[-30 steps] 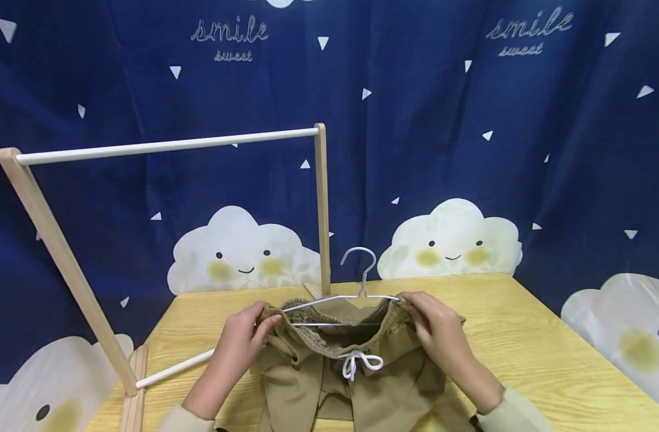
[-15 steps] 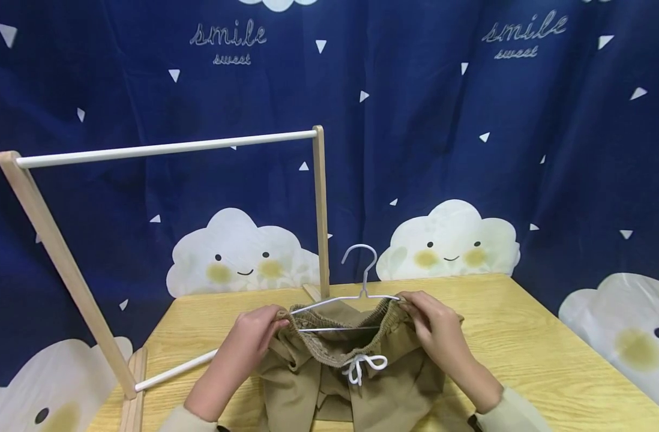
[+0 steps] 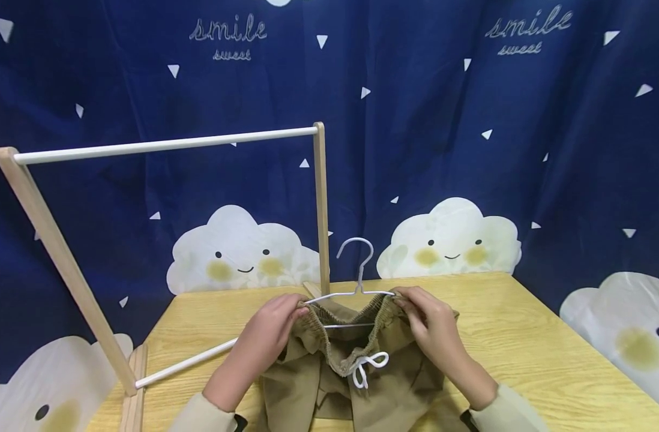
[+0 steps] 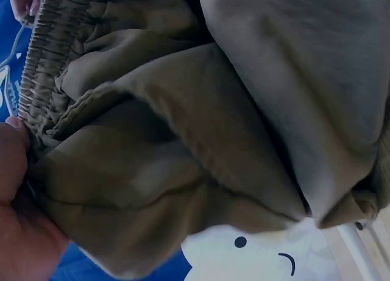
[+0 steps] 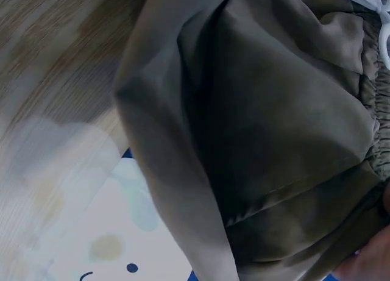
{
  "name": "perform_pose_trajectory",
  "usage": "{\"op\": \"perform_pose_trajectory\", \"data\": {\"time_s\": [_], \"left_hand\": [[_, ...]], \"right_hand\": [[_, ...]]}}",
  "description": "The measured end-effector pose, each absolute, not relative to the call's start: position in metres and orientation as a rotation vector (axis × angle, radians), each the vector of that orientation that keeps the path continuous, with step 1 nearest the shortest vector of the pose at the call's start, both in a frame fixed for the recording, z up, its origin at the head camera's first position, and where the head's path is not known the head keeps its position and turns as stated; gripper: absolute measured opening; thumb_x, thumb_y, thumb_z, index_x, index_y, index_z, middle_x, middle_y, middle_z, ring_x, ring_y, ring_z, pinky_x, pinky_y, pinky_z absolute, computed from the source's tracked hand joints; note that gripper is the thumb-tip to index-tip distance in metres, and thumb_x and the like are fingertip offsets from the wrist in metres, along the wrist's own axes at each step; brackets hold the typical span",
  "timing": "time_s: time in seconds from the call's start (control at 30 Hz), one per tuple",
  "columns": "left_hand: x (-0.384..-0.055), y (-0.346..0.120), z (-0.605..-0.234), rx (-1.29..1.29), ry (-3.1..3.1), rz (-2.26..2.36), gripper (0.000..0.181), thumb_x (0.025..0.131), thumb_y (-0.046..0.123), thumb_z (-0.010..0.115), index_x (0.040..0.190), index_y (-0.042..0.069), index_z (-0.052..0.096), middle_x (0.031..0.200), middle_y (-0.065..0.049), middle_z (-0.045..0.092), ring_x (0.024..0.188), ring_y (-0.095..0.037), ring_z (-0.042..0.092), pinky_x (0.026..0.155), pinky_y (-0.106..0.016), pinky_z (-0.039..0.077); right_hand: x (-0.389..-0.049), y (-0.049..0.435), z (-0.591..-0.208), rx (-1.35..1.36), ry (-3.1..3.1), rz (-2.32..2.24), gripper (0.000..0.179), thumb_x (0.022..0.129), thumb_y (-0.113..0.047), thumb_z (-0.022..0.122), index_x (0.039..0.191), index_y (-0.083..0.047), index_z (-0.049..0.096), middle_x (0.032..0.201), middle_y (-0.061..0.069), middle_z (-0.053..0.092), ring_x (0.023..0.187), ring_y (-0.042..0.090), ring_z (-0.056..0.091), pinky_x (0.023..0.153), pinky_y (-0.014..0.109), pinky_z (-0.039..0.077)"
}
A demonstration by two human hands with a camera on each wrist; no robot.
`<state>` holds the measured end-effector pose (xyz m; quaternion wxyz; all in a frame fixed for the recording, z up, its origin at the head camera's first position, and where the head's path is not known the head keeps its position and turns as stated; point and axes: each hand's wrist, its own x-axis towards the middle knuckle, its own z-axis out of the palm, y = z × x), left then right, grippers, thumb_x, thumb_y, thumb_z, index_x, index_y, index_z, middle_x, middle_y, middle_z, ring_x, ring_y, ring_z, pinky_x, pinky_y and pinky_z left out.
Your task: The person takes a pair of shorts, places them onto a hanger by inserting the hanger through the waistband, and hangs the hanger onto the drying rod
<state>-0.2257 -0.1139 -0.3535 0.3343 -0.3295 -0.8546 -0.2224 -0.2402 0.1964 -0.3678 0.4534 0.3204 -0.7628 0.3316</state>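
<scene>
Near bottom center of the head view, you've got the brown pants (image 3: 386, 390) by the waistband (image 3: 331, 354), left hand (image 3: 270, 327) and right hand (image 3: 433, 321) each pinching a side, white hanger (image 3: 359, 282) partly inside. Left wrist cam: that hand's lower left. Right wrist cam: white bow (image 5: 383, 11) upper right.

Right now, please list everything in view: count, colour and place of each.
Pants: one, brown, front centre.
Drawstring: one, white, bowed at pants' front.
Hanger: one, white, in the waist opening.
Table: one, yellowish wood, beneath the pants.
Rack: one, pale wood and white, table's left.
Curtain: one, blue with white prints, behind the table.
Sleeves: two, cream, bottom edge.
Black bits: two, at the sleeves, too small to name.
Left grip: one, bare, holding the waist's left side.
Right grip: one, bare, holding the waist's right side.
</scene>
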Motion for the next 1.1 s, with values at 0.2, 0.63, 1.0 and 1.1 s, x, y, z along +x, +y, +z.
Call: {"op": "perform_pose_trajectory", "data": {"time_s": [0.2,0.63,1.0,1.1], "left_hand": [[-0.228,-0.105,-0.350,-0.917,-2.286,-0.533,0.021,0.102,0.022,0.060,0.117,0.008,0.064,0.105,-0.002,0.069,0.103,-0.019,0.064,0.089,-0.037,0.055],[-0.230,-0.104,-0.356,-0.888,-2.177,-0.522,0.005,0.101,0.017,0.062,0.098,0.012,0.063,0.086,0.004,0.061,0.083,-0.013,0.057,0.074,-0.030,0.052],[-0.226,-0.108,-0.361,-0.824,-2.147,-0.578,0.007,0.100,0.014,0.063,0.103,0.010,0.068,0.092,0.002,0.066,0.089,-0.015,0.061,0.077,-0.031,0.055],[-0.227,-0.110,-0.362,-0.806,-2.121,-0.624,0.011,0.100,0.012,0.064,0.108,0.010,0.071,0.096,0.002,0.069,0.092,-0.014,0.062,0.079,-0.031,0.056]], "right_hand": [[-0.238,0.191,-0.367,0.813,-1.884,0.834,0.033,0.082,0.015,0.073,0.105,-0.008,0.074,0.092,-0.002,0.072,0.069,0.004,0.056,0.062,0.013,0.046],[-0.235,0.188,-0.369,0.839,-1.921,0.843,0.033,0.082,0.014,0.074,0.106,-0.010,0.074,0.091,-0.003,0.072,0.063,0.000,0.050,0.055,0.011,0.042],[-0.231,0.188,-0.368,0.871,-2.055,0.780,0.036,0.091,0.005,0.070,0.124,-0.010,0.070,0.106,-0.002,0.073,0.084,0.005,0.062,0.078,0.015,0.049],[-0.231,0.188,-0.367,0.890,-2.092,0.787,0.040,0.094,0.002,0.067,0.132,-0.012,0.067,0.108,-0.004,0.072,0.089,0.005,0.064,0.082,0.015,0.050]]}}
